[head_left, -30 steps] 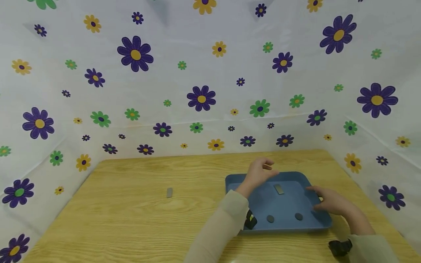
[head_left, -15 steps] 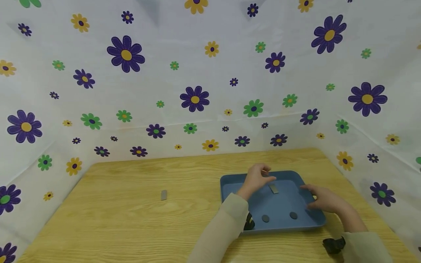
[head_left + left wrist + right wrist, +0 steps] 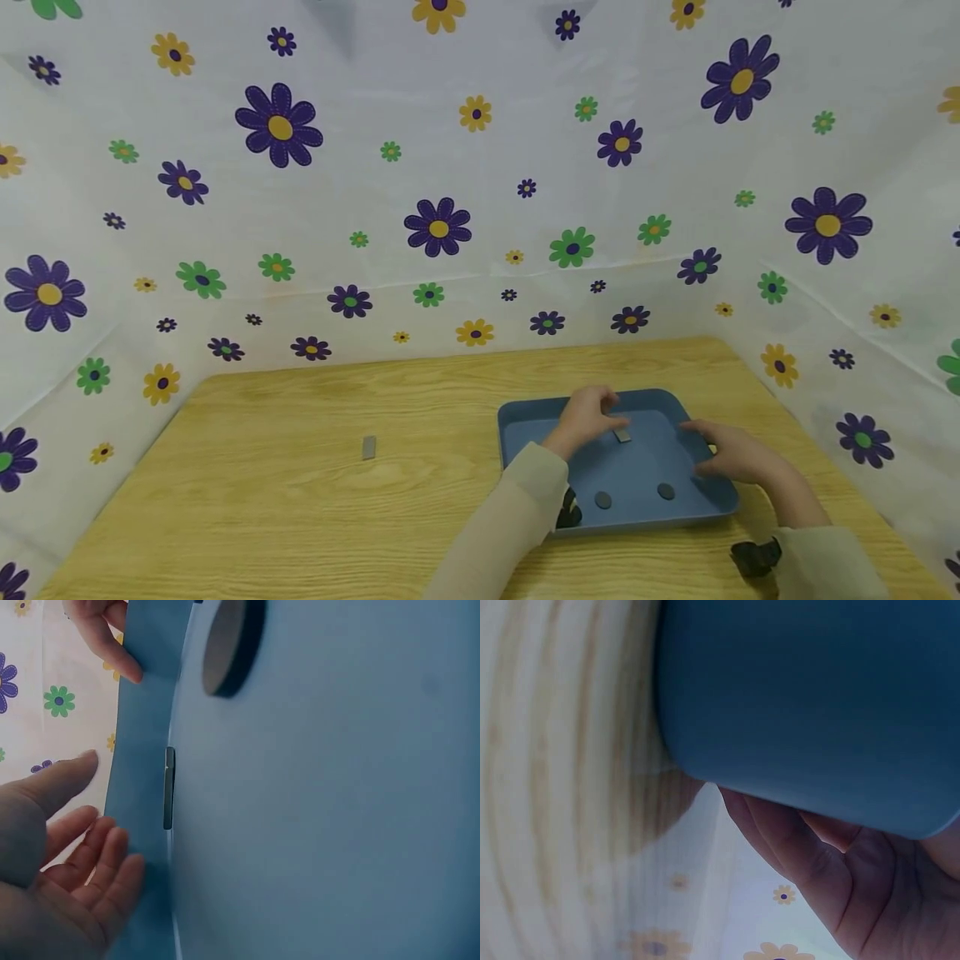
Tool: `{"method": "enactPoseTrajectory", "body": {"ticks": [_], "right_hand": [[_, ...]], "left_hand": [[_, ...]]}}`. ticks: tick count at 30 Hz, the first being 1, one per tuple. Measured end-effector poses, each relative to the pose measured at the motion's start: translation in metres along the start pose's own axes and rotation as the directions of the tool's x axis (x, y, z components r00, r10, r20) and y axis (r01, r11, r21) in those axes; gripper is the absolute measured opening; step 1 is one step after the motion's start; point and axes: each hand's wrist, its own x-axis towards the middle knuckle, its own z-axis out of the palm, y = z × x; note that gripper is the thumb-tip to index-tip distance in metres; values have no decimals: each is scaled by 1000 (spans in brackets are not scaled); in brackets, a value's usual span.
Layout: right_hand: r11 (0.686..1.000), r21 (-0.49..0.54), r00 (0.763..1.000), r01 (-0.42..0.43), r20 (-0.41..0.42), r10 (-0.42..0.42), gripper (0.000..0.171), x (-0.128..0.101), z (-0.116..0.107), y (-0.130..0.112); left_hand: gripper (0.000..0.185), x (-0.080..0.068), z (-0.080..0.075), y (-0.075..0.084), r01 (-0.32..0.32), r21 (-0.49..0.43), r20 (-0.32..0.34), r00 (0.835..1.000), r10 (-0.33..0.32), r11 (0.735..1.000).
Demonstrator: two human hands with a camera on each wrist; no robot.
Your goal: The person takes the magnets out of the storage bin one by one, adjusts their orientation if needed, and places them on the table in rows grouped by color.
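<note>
A blue tray (image 3: 637, 523) lies at the right of the wooden table. Over its back part hovers my left hand (image 3: 587, 422), thumb and fingers apart with nothing between them. Close to that thumb is a small grey rectangular piece (image 3: 622, 435) on the tray floor, partly covered by the hand. The left wrist view shows the same rectangular piece (image 3: 169, 787) edge-on, apart from the fingers. My right hand (image 3: 738, 452) holds the tray's right wall; the right wrist view has its fingers (image 3: 795, 844) bent against the outside. Two dark grey discs (image 3: 603, 500) (image 3: 666, 492) lie in the front of the tray.
Another grey rectangular piece (image 3: 369, 447) lies on the wooden table (image 3: 262, 483), left of the tray. White cloth (image 3: 480, 183) printed with flowers hangs around the back and sides. A black wrist device (image 3: 755, 558) sits at the right wrist.
My left hand has lowered towards the rectangular piece in the tray and now covers part of it. The right hand stays at the tray's wall. The head view has turned slightly right.
</note>
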Motion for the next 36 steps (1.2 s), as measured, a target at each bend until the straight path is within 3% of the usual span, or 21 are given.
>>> {"method": "enactPoseTrajectory", "body": {"ticks": [7,14,19,24,28,31,36], "right_hand": [[1000,10,1000,-4,4,3,62,0,1,0],[1000,3,1000,5,4,-5,63,0,1,0],[1000,-1,1000,15,1,-15,63,1,1,2],[1000,4,1000,18,7,-18,62,1,1,1],[1000,14,1000,22,6,-22,62,0,1,1],[1000,8,1000,21,1,-21,62,-1,1,0],[1000,4,1000,15,-5,-15,62,0,2,2]], "left_hand": [[40,1,3,-3,53,130,84,994,-64,990],[39,-2,3,0,59,218,115,990,-85,974],[23,-1,7,4,50,345,119,988,-96,937],[24,0,11,8,59,450,107,987,-119,891],[27,0,11,10,63,485,107,986,-131,872],[25,-1,11,10,51,486,125,984,-127,872],[27,-1,8,10,63,421,165,976,-145,905]]}}
